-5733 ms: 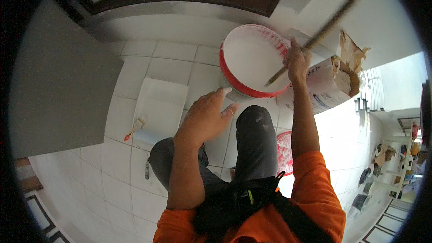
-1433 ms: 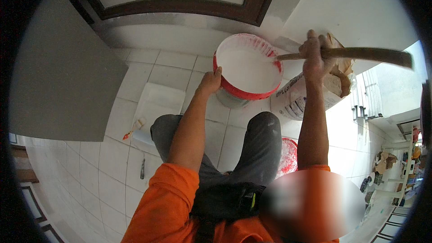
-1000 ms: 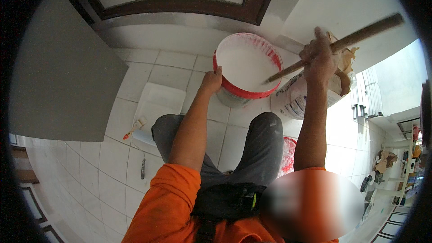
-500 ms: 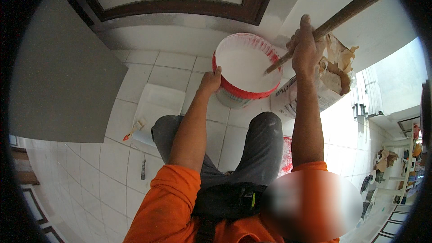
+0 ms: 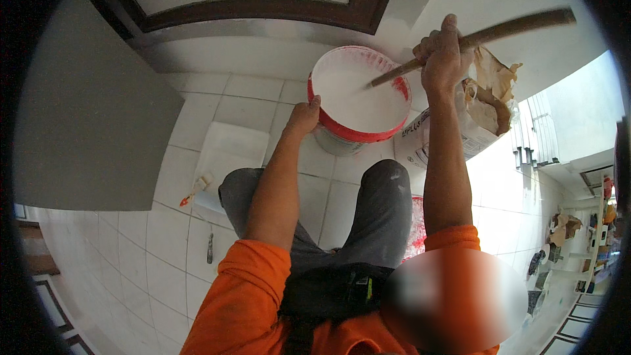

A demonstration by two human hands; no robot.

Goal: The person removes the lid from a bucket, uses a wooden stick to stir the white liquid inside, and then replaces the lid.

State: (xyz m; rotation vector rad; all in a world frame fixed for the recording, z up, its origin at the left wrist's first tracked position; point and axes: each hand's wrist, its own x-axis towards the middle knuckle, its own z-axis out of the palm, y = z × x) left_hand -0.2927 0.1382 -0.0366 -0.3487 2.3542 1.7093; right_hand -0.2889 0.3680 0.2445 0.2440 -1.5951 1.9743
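Head view: the bucket [image 5: 361, 135] holds white mix [image 5: 345, 103], seemingly largely blended, though lumps below the surface cannot be told; the stick [image 5: 503, 33] is not yet out. The left hand [image 5: 304, 119] has its grip clasping the bucket's left rim; the right hand's [image 5: 442, 60] grip is wrapped around the stick. An open paper bag [image 5: 478, 134] sits right of the bucket. Since the previous frame, the stick's tip has swung toward the bucket's middle.

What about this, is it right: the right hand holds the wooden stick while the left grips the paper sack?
Only the left hand is misread: the head view shows it gripping the red rim of the bucket. The right hand holds the wooden stick.
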